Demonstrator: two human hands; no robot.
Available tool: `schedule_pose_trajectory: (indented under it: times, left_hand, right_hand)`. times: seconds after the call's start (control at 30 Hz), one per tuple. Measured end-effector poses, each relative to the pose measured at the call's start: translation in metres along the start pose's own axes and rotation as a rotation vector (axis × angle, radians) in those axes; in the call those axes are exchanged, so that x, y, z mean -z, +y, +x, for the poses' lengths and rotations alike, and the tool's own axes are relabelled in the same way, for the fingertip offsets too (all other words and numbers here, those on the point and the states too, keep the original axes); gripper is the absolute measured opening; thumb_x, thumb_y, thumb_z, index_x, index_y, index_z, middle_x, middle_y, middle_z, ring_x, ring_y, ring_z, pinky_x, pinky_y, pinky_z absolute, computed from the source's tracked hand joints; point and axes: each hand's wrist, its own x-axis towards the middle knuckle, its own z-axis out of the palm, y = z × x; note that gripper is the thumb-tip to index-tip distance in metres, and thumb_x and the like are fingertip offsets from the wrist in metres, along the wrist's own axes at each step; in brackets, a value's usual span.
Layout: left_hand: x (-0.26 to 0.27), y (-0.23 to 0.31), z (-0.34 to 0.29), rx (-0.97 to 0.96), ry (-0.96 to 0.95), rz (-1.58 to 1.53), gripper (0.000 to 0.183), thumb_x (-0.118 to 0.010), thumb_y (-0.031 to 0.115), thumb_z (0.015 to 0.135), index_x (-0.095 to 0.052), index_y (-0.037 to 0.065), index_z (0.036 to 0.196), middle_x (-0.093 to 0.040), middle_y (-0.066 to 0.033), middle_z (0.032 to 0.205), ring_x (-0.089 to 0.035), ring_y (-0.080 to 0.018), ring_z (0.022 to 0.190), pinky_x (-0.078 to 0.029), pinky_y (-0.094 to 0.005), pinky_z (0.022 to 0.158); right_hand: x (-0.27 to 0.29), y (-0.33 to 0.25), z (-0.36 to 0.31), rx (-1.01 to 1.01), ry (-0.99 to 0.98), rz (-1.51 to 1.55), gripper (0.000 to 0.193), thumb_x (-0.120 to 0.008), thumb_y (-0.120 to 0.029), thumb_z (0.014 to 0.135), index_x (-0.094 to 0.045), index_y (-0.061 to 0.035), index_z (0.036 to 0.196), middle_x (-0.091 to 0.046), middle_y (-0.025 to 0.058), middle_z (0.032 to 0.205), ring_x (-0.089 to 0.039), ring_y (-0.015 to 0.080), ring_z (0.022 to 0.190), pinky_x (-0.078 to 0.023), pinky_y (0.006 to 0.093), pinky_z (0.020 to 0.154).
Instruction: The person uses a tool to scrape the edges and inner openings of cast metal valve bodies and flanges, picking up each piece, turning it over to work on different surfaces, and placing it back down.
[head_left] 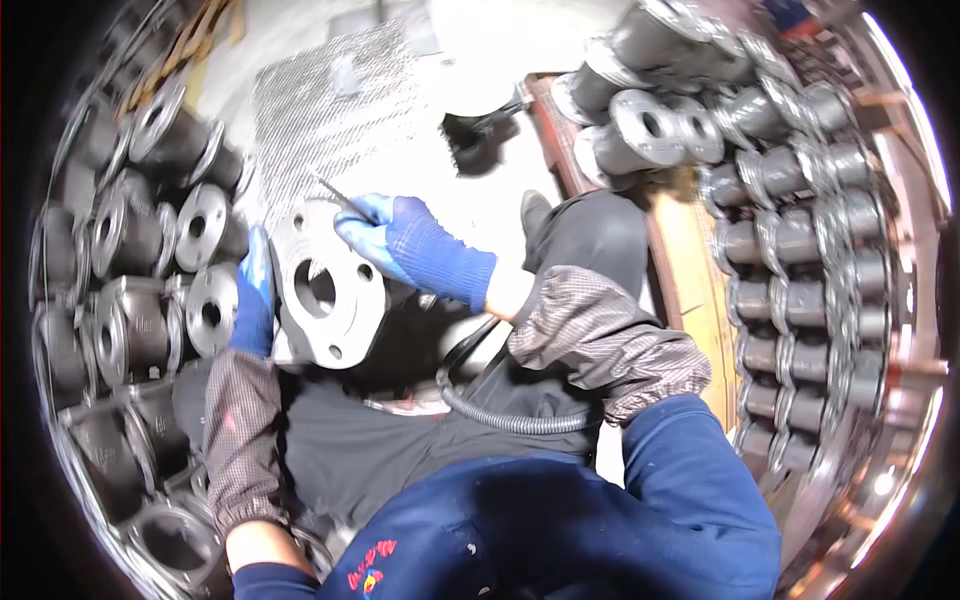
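Observation:
Between my knees stands a grey flanged metal casting (352, 298), its round face with a large centre bore and several bolt holes turned up toward me. My right hand (410, 245), in a blue glove, is closed around a thin, dark metal tool (340, 193) at the casting's upper edge. The tool's slim end points up and left; its exact kind does not show. Along the casting's left side lies my left hand (256, 290), also gloved in blue, fingers stretched upward and flat. Its palm is hidden, so contact with the casting is unclear.
Flanged castings (130, 235) are stacked close on my left. More castings (790, 300) stand in rows on the right, beside a reddish-brown frame (672, 265). A ribbed hose (515, 418) curves over my lap. Ahead lie a ridged mat (325, 110) and a dark object (480, 140).

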Motion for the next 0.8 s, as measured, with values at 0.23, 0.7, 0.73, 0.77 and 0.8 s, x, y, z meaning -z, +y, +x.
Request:
schedule_pose_trajectory:
  times: [0.23, 0.7, 0.73, 0.77, 0.8]
  left_hand:
    - [-0.159, 0.006, -0.047, -0.161, 0.081, 0.257, 0.046, -0.058, 0.04, 0.086, -0.058, -0.006, 0.08, -0.056, -0.01, 0.061, -0.051, -0.015, 0.056, -0.042, -0.0333, 0.054]
    - [-0.216, 0.025, -0.057, -1.104, -0.305, 0.572, 0.039, -0.044, 0.007, 0.092, -0.04, -0.011, 0.126, -0.055, -0.0251, 0.117, -0.058, -0.0307, 0.105, -0.046, -0.0364, 0.09]
    - [-0.227, 0.039, -0.055, -1.014, -0.376, 0.535, 0.039, -0.043, 0.008, 0.092, -0.041, -0.012, 0.126, -0.055, -0.0252, 0.117, -0.058, -0.0301, 0.105, -0.046, -0.036, 0.089]
    - [-0.239, 0.057, -0.055, -0.928, -0.435, 0.503, 0.04, -0.042, 0.008, 0.092, -0.041, -0.012, 0.126, -0.056, -0.0252, 0.117, -0.058, -0.0296, 0.105, -0.046, -0.0355, 0.089]
    - [-0.263, 0.073, -0.052, -0.855, -0.453, 0.466, 0.04, -0.039, 0.01, 0.093, -0.041, -0.013, 0.126, -0.056, -0.0246, 0.117, -0.057, -0.028, 0.105, -0.047, -0.035, 0.09]
  right_hand:
    - [0.169, 0.032, -0.007, -0.253, 0.229, -0.086, 0.025, -0.054, -0.024, 0.087, -0.063, -0.0007, 0.087, -0.06, 0.0053, 0.067, -0.053, 0.0121, 0.06, -0.046, 0.0297, 0.057]
    - [0.18, 0.016, -0.042, -0.175, 0.425, 0.371, 0.02, -0.06, -0.016, 0.081, -0.06, 0.0034, 0.086, -0.062, 0.0099, 0.076, -0.06, 0.016, 0.059, -0.049, 0.0291, 0.053]
    - [0.195, -0.002, -0.052, -0.159, 0.413, 0.345, 0.023, -0.061, -0.015, 0.08, -0.058, 0.0059, 0.089, -0.062, 0.0114, 0.079, -0.06, 0.0166, 0.06, -0.05, 0.0284, 0.052]
    - [0.207, -0.009, -0.057, -0.015, 0.447, 0.373, 0.02, -0.061, -0.014, 0.08, -0.058, 0.0042, 0.086, -0.061, 0.0096, 0.074, -0.06, 0.0156, 0.061, -0.049, 0.0282, 0.052]
    - [0.226, -0.02, -0.067, 0.059, 0.486, 0.322, 0.018, -0.061, -0.014, 0.08, -0.059, 0.0036, 0.086, -0.061, 0.009, 0.072, -0.059, 0.0148, 0.062, -0.048, 0.0283, 0.052]
